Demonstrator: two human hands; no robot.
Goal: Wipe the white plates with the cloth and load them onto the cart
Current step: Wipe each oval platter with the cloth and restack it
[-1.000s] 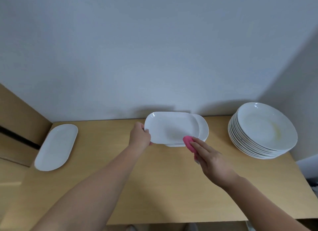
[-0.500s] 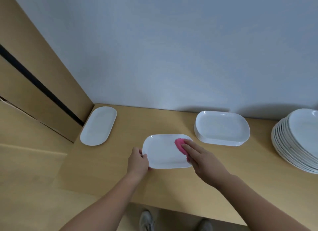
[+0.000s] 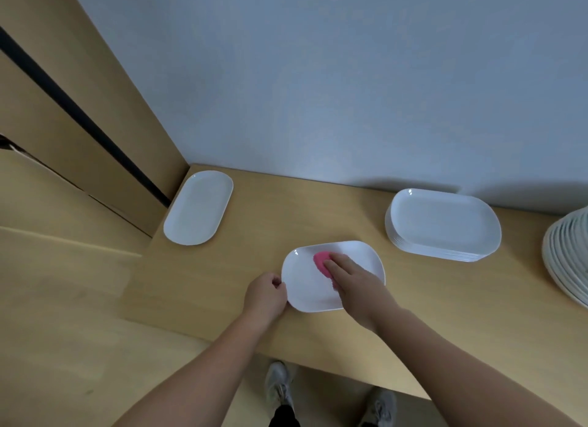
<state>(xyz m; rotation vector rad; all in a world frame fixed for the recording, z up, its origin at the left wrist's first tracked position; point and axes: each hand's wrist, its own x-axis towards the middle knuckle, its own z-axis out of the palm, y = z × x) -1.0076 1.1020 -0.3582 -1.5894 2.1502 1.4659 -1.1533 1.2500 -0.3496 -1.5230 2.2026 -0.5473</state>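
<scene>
Left hand (image 3: 266, 294) pinching rim of white plate (image 3: 305, 291) lying on table (image 3: 445, 315); right hand (image 3: 356, 283) pressing pink cloth (image 3: 321, 261) onto it. Advice: sweeping overlapping strokes, keeping rim pinned.

On the light wooden table (image 3: 445, 315), near its front edge: white rounded rectangular plate (image 3: 305, 289), left hand (image 3: 265, 296) at its left rim, right hand (image 3: 356, 283) on top with small pink cloth (image 3: 321, 261) under the fingers. Behind and right: stack of white rectangular plates (image 3: 445, 223). Far right: stack of round white plates (image 3: 569, 254). Far left, by the back corner: long white oval plate (image 3: 199, 207). Below the front edge: two grey shoes (image 3: 280, 385).
</scene>
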